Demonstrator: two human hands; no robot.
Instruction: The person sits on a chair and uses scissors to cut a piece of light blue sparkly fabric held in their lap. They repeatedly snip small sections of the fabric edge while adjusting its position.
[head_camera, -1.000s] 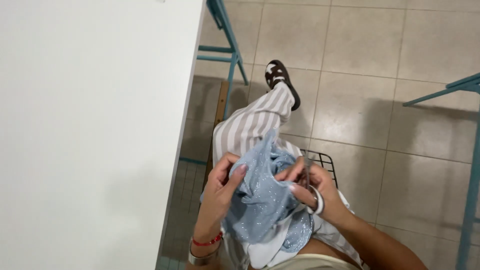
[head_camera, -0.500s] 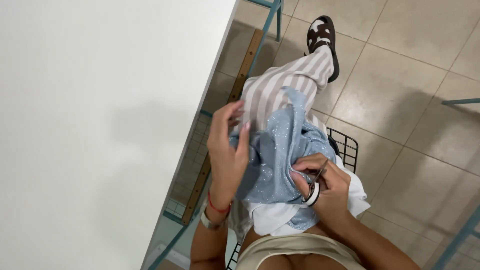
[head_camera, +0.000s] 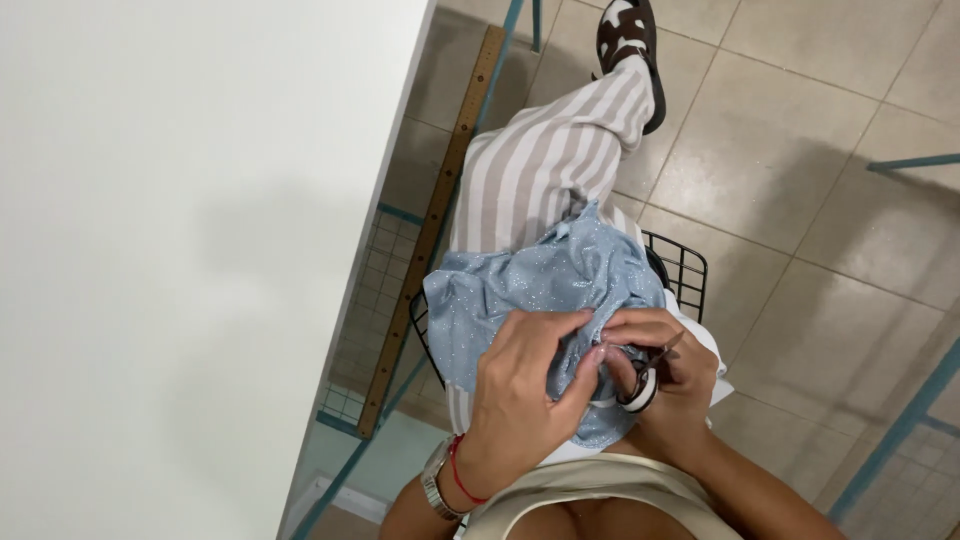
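Pale blue sparkly fabric (head_camera: 540, 290) lies bunched in my lap, over my striped trouser leg (head_camera: 550, 160) and the black wire chair (head_camera: 685, 270), just beside the near edge of the white desk (head_camera: 180, 250). My left hand (head_camera: 520, 390) is closed on a fold of it, fingers pinching the cloth toward the right. My right hand (head_camera: 665, 375) grips small scissors (head_camera: 645, 380), thumb against the same fold; I cannot tell whether the blades are parted. The two hands are touching over the cloth. I judge this to be the trimming step at a seam or edge; a clean snip calls for a taut fold and blades clear of my fingertips.
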